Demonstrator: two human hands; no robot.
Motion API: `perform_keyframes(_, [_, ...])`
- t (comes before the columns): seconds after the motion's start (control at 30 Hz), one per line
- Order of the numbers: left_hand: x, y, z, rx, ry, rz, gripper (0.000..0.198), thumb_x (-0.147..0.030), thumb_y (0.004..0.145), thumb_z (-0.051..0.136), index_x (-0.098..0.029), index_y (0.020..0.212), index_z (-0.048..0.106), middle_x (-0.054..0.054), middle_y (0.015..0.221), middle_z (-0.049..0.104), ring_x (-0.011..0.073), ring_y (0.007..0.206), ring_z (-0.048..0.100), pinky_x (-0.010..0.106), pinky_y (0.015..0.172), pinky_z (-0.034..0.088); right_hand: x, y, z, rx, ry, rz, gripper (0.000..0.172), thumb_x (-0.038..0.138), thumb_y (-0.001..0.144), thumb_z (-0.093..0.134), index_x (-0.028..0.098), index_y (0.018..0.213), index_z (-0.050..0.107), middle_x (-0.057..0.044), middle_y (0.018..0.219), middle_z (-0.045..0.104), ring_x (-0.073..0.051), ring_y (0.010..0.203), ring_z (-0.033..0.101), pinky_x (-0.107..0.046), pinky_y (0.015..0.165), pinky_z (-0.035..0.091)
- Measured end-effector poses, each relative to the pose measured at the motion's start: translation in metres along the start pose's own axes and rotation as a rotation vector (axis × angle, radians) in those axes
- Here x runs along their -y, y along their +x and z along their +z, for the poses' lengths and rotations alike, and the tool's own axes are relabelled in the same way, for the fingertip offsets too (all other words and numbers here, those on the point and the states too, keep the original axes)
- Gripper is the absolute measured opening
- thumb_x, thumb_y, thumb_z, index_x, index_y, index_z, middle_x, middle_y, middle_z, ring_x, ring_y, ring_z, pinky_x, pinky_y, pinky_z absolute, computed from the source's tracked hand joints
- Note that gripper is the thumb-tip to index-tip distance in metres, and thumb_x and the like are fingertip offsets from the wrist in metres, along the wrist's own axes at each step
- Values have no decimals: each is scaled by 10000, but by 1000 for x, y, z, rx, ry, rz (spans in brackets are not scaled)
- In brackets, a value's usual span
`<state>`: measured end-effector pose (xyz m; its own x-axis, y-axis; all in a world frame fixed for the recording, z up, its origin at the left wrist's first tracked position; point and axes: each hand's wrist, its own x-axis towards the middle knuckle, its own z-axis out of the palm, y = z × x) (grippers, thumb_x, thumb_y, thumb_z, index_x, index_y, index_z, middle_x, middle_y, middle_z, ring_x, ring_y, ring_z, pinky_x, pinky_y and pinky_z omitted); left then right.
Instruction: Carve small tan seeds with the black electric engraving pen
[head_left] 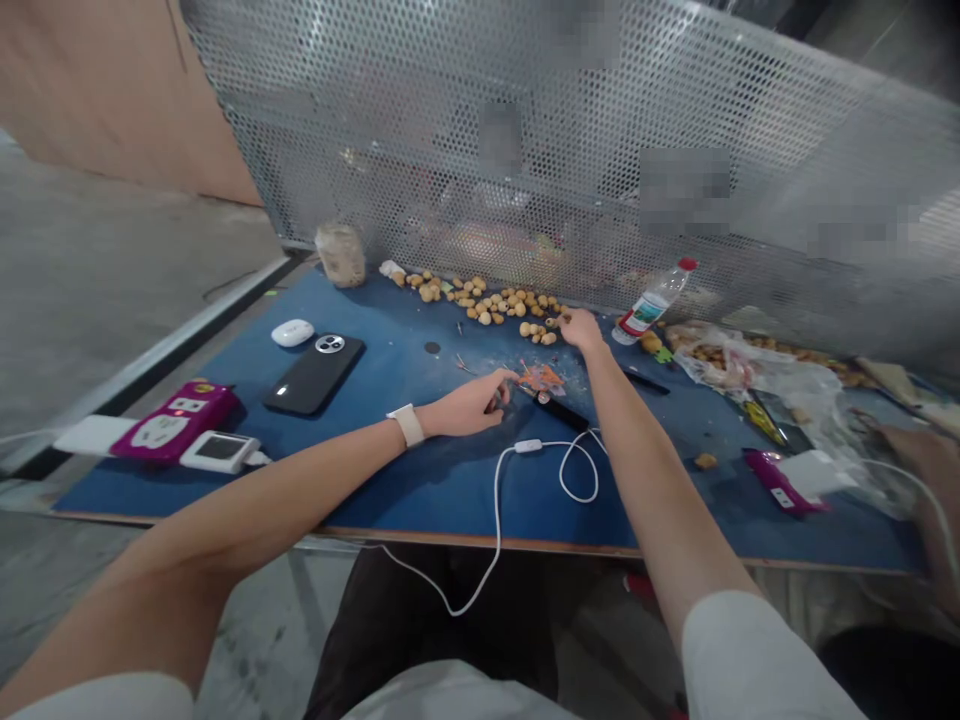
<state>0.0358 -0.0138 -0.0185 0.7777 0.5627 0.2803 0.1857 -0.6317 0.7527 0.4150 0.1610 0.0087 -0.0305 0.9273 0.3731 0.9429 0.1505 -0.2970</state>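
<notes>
Tan fruits (pixel 514 300) are lying far back on the bench (pixel 397 350). The right hand (pixel 581 328) is resting at their right end, the left hand (pixel 480 402) is curling beside blurred orange scraps (pixel 543 377); whether either is pinching anything cannot be told.

Round tan fruits (pixel 517 298), strewn in a loose row, black-handled tool (pixel 562 411), lying apart

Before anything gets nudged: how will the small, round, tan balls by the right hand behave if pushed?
The small, round, tan balls would probably roll, being nearly spherical on a flat blue tabletop. Each is likely light, judging by its small size beside the right hand. Pushing one may shift others, since many sit touching.
</notes>
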Motion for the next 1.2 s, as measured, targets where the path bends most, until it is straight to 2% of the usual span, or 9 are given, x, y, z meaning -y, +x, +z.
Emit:
perform_keyframes(0.13, [-5, -2, -2, 13, -16, -6, 723, -158, 1018, 749, -218, 1713, 558, 85, 1294, 807, 199, 854, 705, 382, 856, 606, -7, -9, 2, -39, 56, 153, 226, 173, 930, 739, 240, 995, 946, -223, 1184, 982, -471, 1287, 927, -676, 1288, 726])
perform_keyframes(0.3, [-5, -4, -5, 18, -12, -13, 720, -166, 1048, 746, -221, 1736, 541, 95, 1329, 811, 203, 881, 732, 389, 888, 625, -2, -8, -5, -105, 220, 73, 485, 178, 899, 705, 198, 1330, 923, -207, 1516, 941, -406, 1400, 891, -648, 1331, 723])
perform_keyframes(0.4, [-1, -3, -5, 11, -1, -24, 731, -181, 1046, 748, -219, 1740, 521, 103, 1354, 811, 197, 876, 727, 375, 868, 623, 0, -7, -9, -125, 312, 13, 499, 220, 939, 716, 211, 1405, 893, -218, 1648, 872, -391, 1472, 865, -616, 1344, 718])
perform_keyframes(0.57, [2, -3, -5, 5, 7, -7, 734, -201, 1056, 745, -220, 1751, 510, 111, 1371, 807, 212, 933, 762, 371, 868, 622, 2, -5, -8, -118, 461, -20, 425, 369, 1022, 789, 207, 1412, 827, -226, 1541, 893, -384, 1421, 898, -585, 1308, 737])
perform_keyframes(0.67, [1, -4, -6, -2, 2, -10, 756, -189, 1033, 757, -219, 1750, 518, 110, 1374, 816, 215, 927, 772, 382, 876, 626, 5, -4, -9, -124, 524, -29, 427, 424, 1016, 834, 225, 1390, 784, -210, 1510, 892, -369, 1436, 898, -574, 1352, 715])
perform_keyframes(0.9, [0, -4, -8, 11, -1, -19, 743, -210, 1065, 763, -228, 1765, 515, 109, 1362, 820, 215, 929, 761, 372, 851, 614, 15, -6, -22, -142, 598, -67, 627, 564, 975, 981, 286, 1485, 747, -194, 1554, 888, -397, 1488, 847, -661, 1341, 735])
perform_keyframes(0.97, [1, -3, -8, 14, -4, -19, 739, -213, 1069, 759, -225, 1765, 512, 107, 1354, 815, 208, 906, 744, 367, 839, 609, 18, -5, -25, -138, 608, -77, 648, 578, 939, 1009, 271, 1457, 768, -196, 1540, 883, -400, 1484, 848, -636, 1316, 750])
perform_keyframes(1.13, [2, -3, -8, 0, -20, -25, 754, -182, 1036, 781, -222, 1747, 535, 90, 1316, 814, 201, 892, 726, 372, 854, 618, 19, -5, -24, -123, 705, -94, 500, 494, 858, 1022, 252, 1255, 840, -170, 1470, 918, -400, 1431, 885, -624, 1336, 737])
perform_keyframes(1.2, [1, -3, -8, 3, -25, -23, 751, -185, 1038, 780, -220, 1748, 536, 90, 1322, 813, 202, 895, 729, 376, 861, 619, 17, -6, -22, -119, 723, -103, 505, 527, 861, 1030, 256, 1246, 849, -172, 1470, 925, -406, 1421, 894, -633, 1346, 729])
